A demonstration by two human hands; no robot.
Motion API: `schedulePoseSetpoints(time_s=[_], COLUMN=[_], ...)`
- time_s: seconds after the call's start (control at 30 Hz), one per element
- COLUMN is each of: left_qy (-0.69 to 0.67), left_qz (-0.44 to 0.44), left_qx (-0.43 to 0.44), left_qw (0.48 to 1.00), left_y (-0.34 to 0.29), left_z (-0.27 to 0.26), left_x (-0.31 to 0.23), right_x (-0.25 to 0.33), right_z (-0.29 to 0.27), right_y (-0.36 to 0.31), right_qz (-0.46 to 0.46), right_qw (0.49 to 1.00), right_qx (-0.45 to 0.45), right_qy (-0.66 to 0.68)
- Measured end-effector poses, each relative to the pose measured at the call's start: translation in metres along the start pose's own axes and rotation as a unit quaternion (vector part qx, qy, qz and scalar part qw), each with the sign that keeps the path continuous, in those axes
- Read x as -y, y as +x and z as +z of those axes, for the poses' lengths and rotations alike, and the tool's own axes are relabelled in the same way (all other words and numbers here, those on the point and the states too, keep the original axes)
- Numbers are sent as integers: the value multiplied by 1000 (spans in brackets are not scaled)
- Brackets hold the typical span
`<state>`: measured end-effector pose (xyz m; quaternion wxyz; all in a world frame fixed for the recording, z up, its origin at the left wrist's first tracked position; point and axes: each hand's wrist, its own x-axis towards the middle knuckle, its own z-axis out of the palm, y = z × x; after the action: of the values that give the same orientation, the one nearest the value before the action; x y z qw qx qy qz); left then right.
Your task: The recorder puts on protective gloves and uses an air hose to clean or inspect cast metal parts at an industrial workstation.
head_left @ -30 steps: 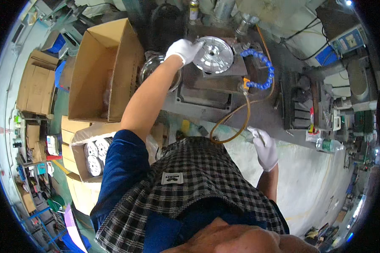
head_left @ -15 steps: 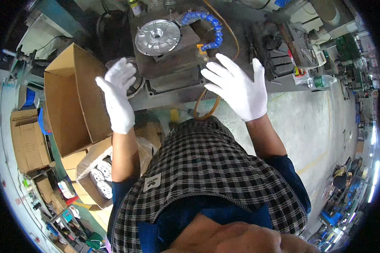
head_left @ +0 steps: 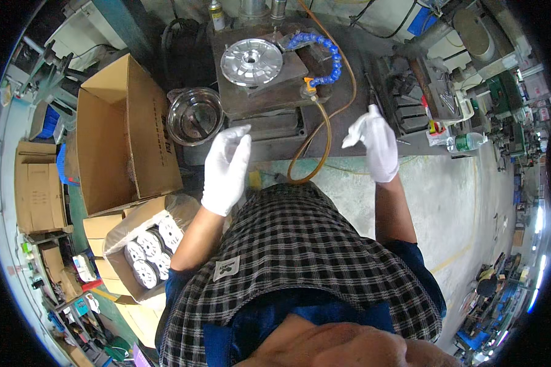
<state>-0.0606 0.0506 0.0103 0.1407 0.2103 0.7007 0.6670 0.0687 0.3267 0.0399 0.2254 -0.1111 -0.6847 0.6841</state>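
My left hand (head_left: pixel 226 171), in a white glove, is raised before the bench's front edge with curled fingers apart from the thumb and nothing between them. The steel bowl (head_left: pixel 195 117) is close to its upper left. Off to the right, my white-gloved right hand (head_left: pixel 376 147) is also empty, its fingers bent leftward and partly smeared. Beyond both hands, a shiny round finned metal disc (head_left: pixel 251 62) lies on the dark metal fixture (head_left: pixel 232 98). A blue segmented hose (head_left: pixel 335 61) arches beside the disc. Neither hand touches any of these.
A tall open cardboard box (head_left: pixel 104 153) stands left of the bench. Below it, a lined carton (head_left: pixel 119 244) holds several metal discs (head_left: pixel 146 273). An amber tube (head_left: pixel 324 144) loops over the bench's front edge. A plastic bottle (head_left: pixel 467 142) lies at the right, near dark trays (head_left: pixel 410 110).
My left hand has come down and rightward, uncovering the bowl. My right hand has turned from spread fingers to bent ones and shifted slightly right. The whole view has shifted a little.
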Motion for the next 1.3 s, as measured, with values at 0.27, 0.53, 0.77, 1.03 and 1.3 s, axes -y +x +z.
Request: schedulePoseSetpoints(time_s=[0.27, 0.53, 0.77, 1.03, 1.3], left_qy=[128, 173, 229, 389, 430], left_qz=[-3, -11, 35, 104, 110], left_qx=[52, 32, -43, -57, -138], left_qw=[990, 984, 972, 914, 885], left_y=[-3, -8, 13, 45, 88], left_z=[17, 41, 75, 122, 166], left_x=[17, 16, 11, -1, 22], right_x=[26, 37, 15, -48, -74], right_z=[-12, -19, -27, -27, 22], right_y=[29, 86, 122, 221, 262], right_qz=[-24, -54, 94, 186, -187], right_qw=[983, 972, 974, 837, 571], right_qx=[-77, 11, 24, 324, 592], right_qy=[-165, -230, -203, -400, -537])
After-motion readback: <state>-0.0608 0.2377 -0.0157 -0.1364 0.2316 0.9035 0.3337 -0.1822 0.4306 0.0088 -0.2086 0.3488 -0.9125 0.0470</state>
